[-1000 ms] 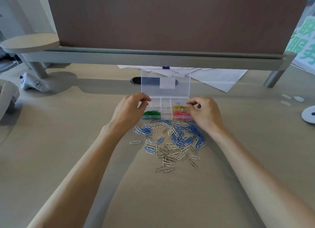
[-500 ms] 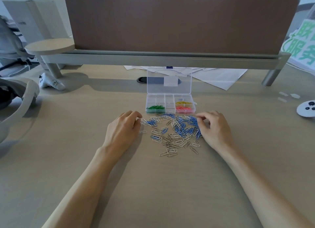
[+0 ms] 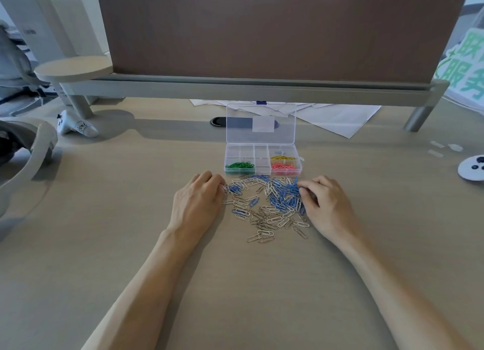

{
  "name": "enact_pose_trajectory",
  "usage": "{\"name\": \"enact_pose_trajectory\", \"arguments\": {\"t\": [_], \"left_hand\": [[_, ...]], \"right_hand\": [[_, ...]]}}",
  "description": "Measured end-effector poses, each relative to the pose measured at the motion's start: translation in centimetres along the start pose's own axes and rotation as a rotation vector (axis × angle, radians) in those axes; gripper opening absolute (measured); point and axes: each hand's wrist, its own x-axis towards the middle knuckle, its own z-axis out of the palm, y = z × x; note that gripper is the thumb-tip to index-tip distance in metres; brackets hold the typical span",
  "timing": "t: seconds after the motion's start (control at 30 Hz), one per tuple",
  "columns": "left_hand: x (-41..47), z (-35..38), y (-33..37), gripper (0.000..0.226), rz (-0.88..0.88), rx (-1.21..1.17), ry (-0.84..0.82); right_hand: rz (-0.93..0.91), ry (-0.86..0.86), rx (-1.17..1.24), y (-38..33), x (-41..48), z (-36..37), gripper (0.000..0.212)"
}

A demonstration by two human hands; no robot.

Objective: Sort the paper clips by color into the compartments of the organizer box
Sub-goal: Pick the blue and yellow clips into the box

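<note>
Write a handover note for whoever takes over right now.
Left hand: fingers curled at the left edge of the blue and silver paper clip pile; right hand: curled at its right edge. Whether either holds a clip is unclear.
Clear plastic organizer box, lid open, behind the pile.
Done: green clips, yellow clips, pink clips in compartments.
Left: that pile, on the beige desk.

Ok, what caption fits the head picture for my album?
Left hand and right hand touch loose clips before the open box.
</note>
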Motion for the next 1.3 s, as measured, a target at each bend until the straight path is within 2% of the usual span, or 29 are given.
{"name": "enact_pose_trajectory", "arguments": {"t": [0.17,0.4,0.53,0.7,0.9,1.03,1.13,1.23,1.3], "left_hand": [[-0.2,-0.3,-0.4,0.023,0.118,-0.066,-0.031],[0.0,-0.5,-0.1,0.013,0.157,-0.091,-0.072],[0.0,-0.7,0.2,0.007,0.105,-0.111,-0.062],[0.1,-0.8,0.2,0.009,0.034,-0.170,-0.103],[0.0,-1.1,2.0,0.007,0.011,-0.361,-0.110],[-0.6,-0.9,4.7,0.008,0.128,-0.425,-0.141],[-1.0,-0.5,5.6,0.013,0.197,-0.452,-0.130],[-1.0,-0.5,5.4,0.016,0.215,-0.450,-0.132],[-0.7,-0.6,4.6,0.014,0.165,-0.356,-0.090]], "right_hand": [[0.100,-0.062,0.204,0.5,0.0,-1.0,0.031],[0.099,-0.062,0.226,0.1,-0.1,-1.0,0.027],[0.083,-0.038,0.200,0.1,-0.2,-0.9,0.024],[0.060,-0.050,0.184,0.1,-0.2,-1.0,0.023],[-0.057,0.043,0.197,-1.3,-0.7,-1.4,0.016],[-0.053,-0.059,0.396,-3.9,-1.4,-1.7,0.013],[-0.089,-0.126,0.454,-4.6,-1.8,-1.6,0.010],[-0.066,-0.137,0.454,-4.3,-1.8,-1.5,0.009],[-0.025,-0.135,0.447,-4.1,-1.7,-1.5,0.008]]}}
